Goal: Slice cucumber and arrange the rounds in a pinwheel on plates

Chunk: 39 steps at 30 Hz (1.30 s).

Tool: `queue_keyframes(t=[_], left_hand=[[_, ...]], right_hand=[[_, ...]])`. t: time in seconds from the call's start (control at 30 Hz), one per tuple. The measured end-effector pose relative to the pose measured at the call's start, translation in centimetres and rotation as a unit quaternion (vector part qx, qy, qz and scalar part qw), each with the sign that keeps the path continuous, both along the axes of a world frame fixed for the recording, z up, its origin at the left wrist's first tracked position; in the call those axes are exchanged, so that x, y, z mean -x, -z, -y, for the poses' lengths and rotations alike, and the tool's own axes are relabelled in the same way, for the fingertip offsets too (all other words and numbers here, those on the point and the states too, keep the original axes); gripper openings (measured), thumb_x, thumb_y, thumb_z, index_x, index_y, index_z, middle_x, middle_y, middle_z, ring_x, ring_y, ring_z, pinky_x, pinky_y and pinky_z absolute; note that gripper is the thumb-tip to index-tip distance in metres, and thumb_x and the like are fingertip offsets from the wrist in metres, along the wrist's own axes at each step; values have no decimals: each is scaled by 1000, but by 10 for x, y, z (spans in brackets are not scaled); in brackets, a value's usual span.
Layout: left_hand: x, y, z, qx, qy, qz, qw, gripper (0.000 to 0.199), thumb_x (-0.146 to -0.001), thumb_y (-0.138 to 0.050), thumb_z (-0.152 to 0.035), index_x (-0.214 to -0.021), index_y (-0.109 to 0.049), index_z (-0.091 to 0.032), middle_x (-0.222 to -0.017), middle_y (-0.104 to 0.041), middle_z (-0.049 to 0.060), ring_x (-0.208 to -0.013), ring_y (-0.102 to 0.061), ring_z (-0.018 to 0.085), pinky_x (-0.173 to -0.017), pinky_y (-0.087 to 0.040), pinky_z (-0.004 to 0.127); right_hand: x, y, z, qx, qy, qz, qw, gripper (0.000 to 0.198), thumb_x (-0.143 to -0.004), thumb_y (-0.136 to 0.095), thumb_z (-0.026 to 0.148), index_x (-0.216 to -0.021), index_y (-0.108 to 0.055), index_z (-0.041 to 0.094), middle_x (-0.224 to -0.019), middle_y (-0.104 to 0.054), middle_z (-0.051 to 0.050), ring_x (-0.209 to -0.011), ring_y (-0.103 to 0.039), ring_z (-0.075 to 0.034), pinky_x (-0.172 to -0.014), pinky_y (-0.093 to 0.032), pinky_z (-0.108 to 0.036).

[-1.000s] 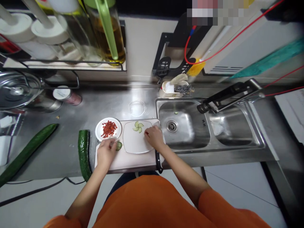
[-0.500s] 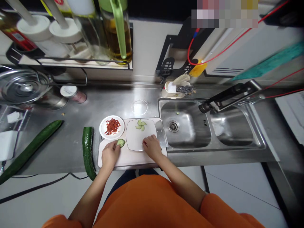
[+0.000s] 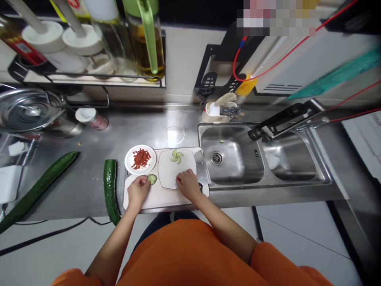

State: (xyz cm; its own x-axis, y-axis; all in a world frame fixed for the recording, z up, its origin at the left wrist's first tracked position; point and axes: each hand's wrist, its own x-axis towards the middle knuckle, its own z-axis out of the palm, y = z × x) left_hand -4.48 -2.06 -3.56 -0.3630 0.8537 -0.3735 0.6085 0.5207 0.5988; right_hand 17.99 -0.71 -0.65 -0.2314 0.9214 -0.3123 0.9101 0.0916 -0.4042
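On the cutting board [image 3: 166, 201], my left hand [image 3: 138, 194] has its fingertips closed on the edge of some pale green cucumber slices [image 3: 152, 179]. My right hand [image 3: 189, 186] is over the lower right part of a white square plate [image 3: 168, 174]. Its fingers are curled together, and anything between them is hidden. Several cucumber pieces [image 3: 177, 156] form a pinwheel near the plate's far edge. A round white dish [image 3: 127, 163] with chopped red bits [image 3: 141, 158] sits at the board's far left corner. Right of the plate lies a knife [image 3: 203, 167] with a wide blade.
A cut cucumber [image 3: 110, 190] and a long whole cucumber [image 3: 44, 184] lie to the left. The double sink [image 3: 232, 155] with a black faucet [image 3: 275, 121] is on the right. Behind are a pink can [image 3: 92, 118], a lidded pot [image 3: 32, 111] and a bottle rack [image 3: 98, 81].
My right hand has shifted slightly left over the plate, uncovering more of the knife's dark handle. My left hand stays at the cucumber slices with little movement.
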Motion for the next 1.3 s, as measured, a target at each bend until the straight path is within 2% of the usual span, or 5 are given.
queue_keyframes(t=[0.57,0.77,0.93,1.1,1.3], left_hand=[[-43,-38,-28,26,-20,421,906,36,-55,-80,-38,-75,-60,-15,-64,-61,-3,-57,-54,7,-54,-38,17],[-69,-30,-40,172,-157,572,787,28,-74,-69,-37,-84,-60,-13,-71,-65,3,-63,-61,11,-53,-44,18],[-82,-24,-47,293,-122,651,689,21,-85,-55,-30,-91,-61,-10,-75,-66,9,-64,-62,12,-52,-46,19],[-88,-16,-52,228,-93,635,732,31,-68,-69,-11,-98,-63,-13,-73,-65,3,-62,-60,8,-57,-46,17],[-103,-1,-56,108,4,424,899,33,-61,-75,-30,-88,-66,-14,-63,-63,0,-57,-56,10,-58,-42,22]], right_hand=[[14,3,-28,74,128,-352,924,16,-78,-62,26,-90,-70,21,-86,-69,-2,-86,-59,-17,-77,-43,-29],[-16,-11,-40,119,145,-415,890,15,-75,-63,31,-80,-69,18,-75,-66,1,-74,-57,-13,-69,-41,-25],[-38,-30,-48,166,98,-428,883,16,-73,-64,31,-82,-68,17,-71,-64,1,-70,-57,-13,-68,-42,-25],[-60,-25,-59,181,70,-408,892,16,-71,-64,30,-80,-69,17,-75,-66,0,-73,-57,-14,-71,-43,-26],[-80,1,-72,130,102,-275,947,12,-72,-60,22,-79,-67,15,-66,-62,2,-63,-52,-11,-62,-39,-23]])
